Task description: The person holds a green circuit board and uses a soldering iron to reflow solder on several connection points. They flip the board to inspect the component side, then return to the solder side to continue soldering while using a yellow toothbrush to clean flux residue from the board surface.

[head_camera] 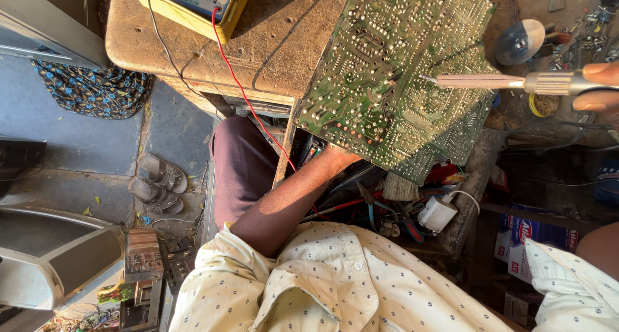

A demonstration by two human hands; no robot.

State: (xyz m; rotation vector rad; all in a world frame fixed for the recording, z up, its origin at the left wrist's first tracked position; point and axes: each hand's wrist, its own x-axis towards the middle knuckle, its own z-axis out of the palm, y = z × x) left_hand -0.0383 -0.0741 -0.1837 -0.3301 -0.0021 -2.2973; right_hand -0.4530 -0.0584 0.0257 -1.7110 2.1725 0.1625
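Note:
A large green circuit board [400, 74], solder side up, is tilted over the edge of a worn wooden workbench [284, 42]. My left hand [340, 156] grips the board's near edge from underneath, mostly hidden by it. My right hand [598, 86] at the right edge holds a soldering iron [509, 82]. The iron lies level and its tip touches the board's solder joints near the middle right.
A yellow multimeter [193, 0] sits at the bench's far edge, its red lead [248, 100] trailing toward me. A brush, pliers, a white plug and wires crowd the shelf below the board. Sandals [158, 184] and grey electronics casings lie on the floor at left.

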